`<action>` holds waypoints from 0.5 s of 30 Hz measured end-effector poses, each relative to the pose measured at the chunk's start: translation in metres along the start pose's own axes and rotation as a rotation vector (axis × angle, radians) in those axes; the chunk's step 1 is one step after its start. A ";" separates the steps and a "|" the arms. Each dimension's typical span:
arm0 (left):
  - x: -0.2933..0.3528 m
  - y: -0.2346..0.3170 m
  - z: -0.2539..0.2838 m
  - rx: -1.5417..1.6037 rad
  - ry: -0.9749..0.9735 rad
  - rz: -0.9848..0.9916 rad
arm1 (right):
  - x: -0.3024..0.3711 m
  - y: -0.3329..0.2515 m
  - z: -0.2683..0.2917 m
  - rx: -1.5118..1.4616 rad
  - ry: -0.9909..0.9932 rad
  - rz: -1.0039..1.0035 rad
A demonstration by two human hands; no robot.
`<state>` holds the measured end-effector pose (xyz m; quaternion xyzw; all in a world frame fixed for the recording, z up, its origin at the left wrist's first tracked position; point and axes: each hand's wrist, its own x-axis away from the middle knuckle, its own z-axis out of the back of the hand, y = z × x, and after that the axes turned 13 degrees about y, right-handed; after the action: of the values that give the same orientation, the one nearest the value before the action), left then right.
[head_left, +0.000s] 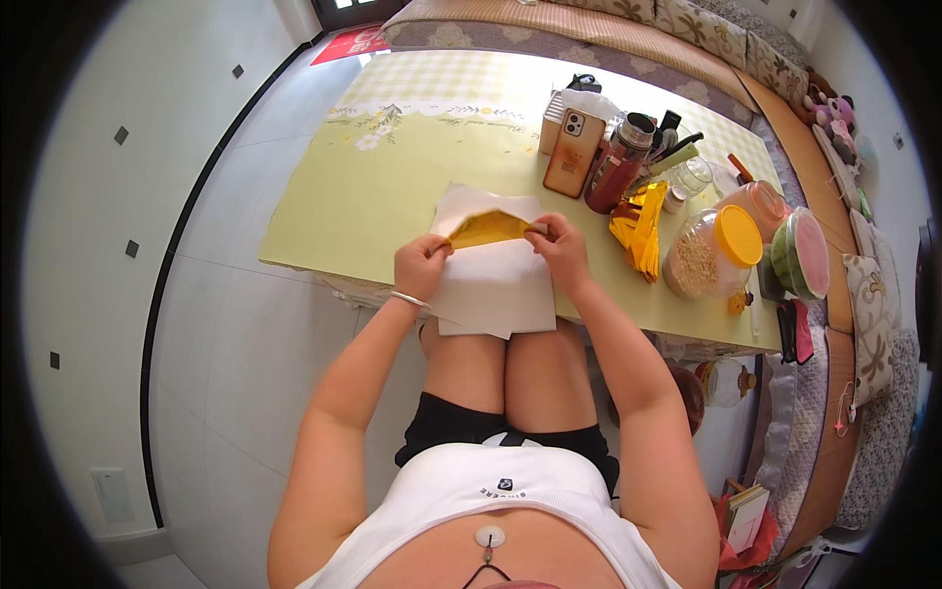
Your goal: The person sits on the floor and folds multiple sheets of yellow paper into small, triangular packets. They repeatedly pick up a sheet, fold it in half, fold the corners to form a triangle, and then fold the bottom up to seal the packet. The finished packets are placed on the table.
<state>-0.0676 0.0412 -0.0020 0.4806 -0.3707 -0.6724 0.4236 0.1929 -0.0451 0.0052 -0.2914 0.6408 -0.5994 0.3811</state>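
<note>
My left hand (420,267) pinches the left end of a gold foil sheet (488,229), and my right hand (563,251) pinches its right end. The foil is stretched between them, its upper edge bowed and slightly blurred. Beneath it lie white paper sheets (497,290), which overhang the table's near edge above my knees. To the right of my right hand, a heap of folded gold foil pieces (640,232) rests on the table.
On the yellow tablecloth (334,211) at right stand a phone (572,152), a red thermos (618,165), a jar with a yellow lid (695,265), a pink-lidded jar (760,208) and a covered bowl of watermelon (800,255). A cushioned sofa (589,31) runs behind and along the right.
</note>
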 end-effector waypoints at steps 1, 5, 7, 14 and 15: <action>-0.001 -0.008 0.001 0.209 0.054 0.266 | 0.002 -0.001 -0.002 -0.083 0.008 -0.017; -0.001 0.026 0.003 0.498 0.134 0.534 | 0.019 -0.023 -0.006 -0.215 0.087 -0.041; 0.001 0.028 0.002 0.530 0.168 0.567 | 0.025 -0.026 -0.009 -0.187 0.127 0.001; 0.004 0.013 0.005 0.630 0.182 0.520 | 0.039 -0.022 -0.011 -0.135 0.135 0.079; 0.005 0.014 0.005 0.622 0.184 0.503 | 0.041 -0.021 -0.009 -0.131 0.124 0.082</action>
<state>-0.0700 0.0315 0.0106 0.5383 -0.6227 -0.3581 0.4408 0.1614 -0.0764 0.0203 -0.2515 0.7125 -0.5568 0.3451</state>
